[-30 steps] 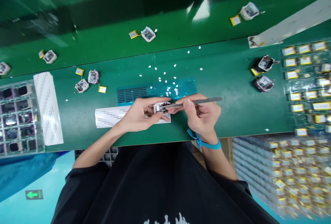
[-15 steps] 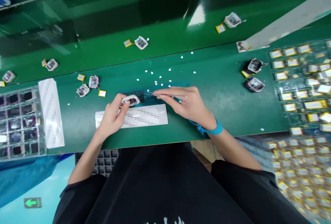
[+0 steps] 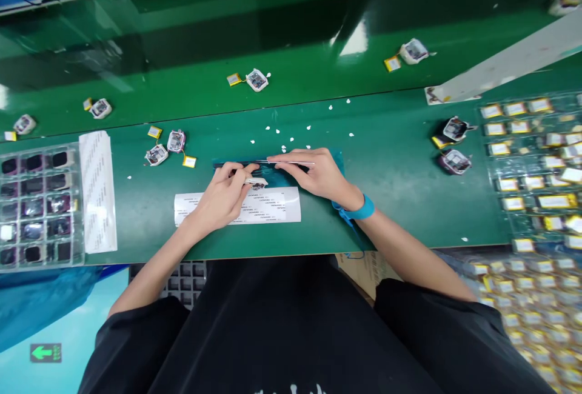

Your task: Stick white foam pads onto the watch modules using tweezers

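Note:
My left hand (image 3: 226, 195) is curled around a small white watch body (image 3: 257, 183), resting on a white label strip (image 3: 236, 207) on the green bench. My right hand (image 3: 318, 173), with a blue wrist strap (image 3: 361, 210), pinches metal tweezers (image 3: 277, 163) that point left over a blue sheet (image 3: 273, 170) holding small dark pads. The tweezer tips lie just above my left fingers. Small white paper bits (image 3: 291, 136) are scattered behind the sheet.
A clear tray of dark watch parts (image 3: 34, 206) and another label strip (image 3: 97, 191) lie at left. Watch bodies with yellow batteries (image 3: 169, 146) sit behind; more ride the conveyor (image 3: 254, 80). Trays of yellow batteries (image 3: 536, 163) fill the right side.
My hands parted: the left carried the watch body left, then back onto the label strip. The right swung the tweezers from the watch body to the blue sheet, tips pointing left.

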A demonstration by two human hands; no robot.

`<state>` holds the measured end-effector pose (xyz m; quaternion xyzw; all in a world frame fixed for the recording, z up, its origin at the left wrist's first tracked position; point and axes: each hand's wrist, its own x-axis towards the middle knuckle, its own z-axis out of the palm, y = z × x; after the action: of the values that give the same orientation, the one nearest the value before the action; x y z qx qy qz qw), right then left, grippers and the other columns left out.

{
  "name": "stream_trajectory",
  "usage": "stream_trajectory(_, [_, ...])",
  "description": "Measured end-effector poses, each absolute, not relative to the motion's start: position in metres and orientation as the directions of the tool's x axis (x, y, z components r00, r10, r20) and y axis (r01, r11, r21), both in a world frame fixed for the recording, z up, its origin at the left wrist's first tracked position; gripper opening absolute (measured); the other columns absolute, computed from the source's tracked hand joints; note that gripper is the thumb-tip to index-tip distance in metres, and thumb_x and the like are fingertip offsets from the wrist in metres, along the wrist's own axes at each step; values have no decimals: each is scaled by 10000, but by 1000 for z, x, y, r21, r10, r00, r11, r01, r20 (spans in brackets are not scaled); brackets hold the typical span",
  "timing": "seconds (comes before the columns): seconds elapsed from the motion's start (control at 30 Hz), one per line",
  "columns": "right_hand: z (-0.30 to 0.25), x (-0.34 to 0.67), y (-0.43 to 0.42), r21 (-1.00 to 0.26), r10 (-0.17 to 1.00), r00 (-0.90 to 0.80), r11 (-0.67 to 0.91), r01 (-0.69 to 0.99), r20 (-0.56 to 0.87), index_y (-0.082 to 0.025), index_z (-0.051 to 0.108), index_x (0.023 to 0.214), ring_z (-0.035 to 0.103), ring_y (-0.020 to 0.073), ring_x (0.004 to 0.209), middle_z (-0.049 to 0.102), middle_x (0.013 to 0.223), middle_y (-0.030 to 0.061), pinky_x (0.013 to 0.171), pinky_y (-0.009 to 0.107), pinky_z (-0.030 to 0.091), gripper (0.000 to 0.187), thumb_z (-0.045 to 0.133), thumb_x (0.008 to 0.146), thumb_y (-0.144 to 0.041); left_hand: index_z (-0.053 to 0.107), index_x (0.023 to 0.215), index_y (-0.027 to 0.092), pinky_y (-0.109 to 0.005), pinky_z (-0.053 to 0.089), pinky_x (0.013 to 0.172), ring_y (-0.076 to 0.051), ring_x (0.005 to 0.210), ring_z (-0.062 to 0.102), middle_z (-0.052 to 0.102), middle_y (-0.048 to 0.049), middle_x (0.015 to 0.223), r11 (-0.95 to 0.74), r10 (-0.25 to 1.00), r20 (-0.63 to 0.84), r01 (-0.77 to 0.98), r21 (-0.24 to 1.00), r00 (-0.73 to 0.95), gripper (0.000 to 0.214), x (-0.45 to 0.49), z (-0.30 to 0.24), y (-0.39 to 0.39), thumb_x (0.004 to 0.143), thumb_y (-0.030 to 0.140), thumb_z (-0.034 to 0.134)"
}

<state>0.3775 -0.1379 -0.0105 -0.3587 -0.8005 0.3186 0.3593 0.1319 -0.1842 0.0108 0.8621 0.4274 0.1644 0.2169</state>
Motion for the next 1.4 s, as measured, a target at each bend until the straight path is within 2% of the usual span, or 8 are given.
stream_trajectory(0.2, [-22,372,-133,-598,704,-516,700,390,487,-290,766,1090,727,151,752,797,1052,-4,667,302,584,256,568,966,-186,588,1137,134,-485,456,886,-339,1157,543,689,-193,1260,-547,816,65,732,406,574,241,139,6,-181,999,148,391])
stream_trajectory(0.37, [0,381,-127,-613,758,-285,646,455,587,-314,746,1143,716,155,721,794,1063,-12,681,335,587,281,588,953,-180,647,1019,160,-521,465,917,-347,1141,586,671,-182,1346,-597,783,99,698,395,614,238,145,17,-188,951,90,429])
stream_trajectory(0.47, [13,384,-130,-623,739,-169,649,436,652,-328,742,1148,725,166,709,791,1075,-15,648,355,591,291,589,956,-169,675,998,190,-475,492,922,-306,1090,654,749,-135,1202,-651,723,257,508,563,641,227,157,39,-200,920,88,488])
stream_trajectory(0.53, [16,385,-135,-604,708,-135,673,427,694,-336,741,1148,738,177,727,790,1073,-14,637,363,598,306,604,945,-153,669,1061,209,-402,521,871,-247,998,694,777,-90,1097,-529,804,316,366,766,503,228,167,52,-201,929,110,513])
stream_trajectory(0.63, [16,385,-142,-569,690,-124,673,472,713,-346,745,1136,753,198,749,787,1078,-15,629,382,612,307,621,929,-156,645,1011,200,-342,540,757,-184,771,681,772,-73,937,-112,979,96,79,991,182,106,180,59,-186,958,252,569])
stream_trajectory(0.77, [17,386,-147,-481,617,-159,727,490,771,-369,702,1236,766,214,764,772,1114,-21,614,386,625,424,618,911,-110,638,934,190,-297,509,631,-152,663,618,762,-75,902,180,982,-158,-240,954,107,167,186,48,-163,865,331,693])
stream_trajectory(1.03, [18,396,-156,-436,649,-344,732,523,678,-394,730,1167,757,198,784,759,1125,-60,635,358,642,340,614,935,-175,676,781,186,-237,489,539,-92,534,582,642,19,649,271,951,-303,-313,910,-58,139,181,22,-160,815,294,758])
stream_trajectory(1.4, [22,386,-157,-521,622,-568,776,355,539,-434,743,1127,750,160,873,738,1188,-103,648,291,634,296,698,927,-220,487,731,216,-234,606,673,-130,693,742,708,33,728,347,911,-404,-376,859,-81,294,176,19,-160,763,273,774])
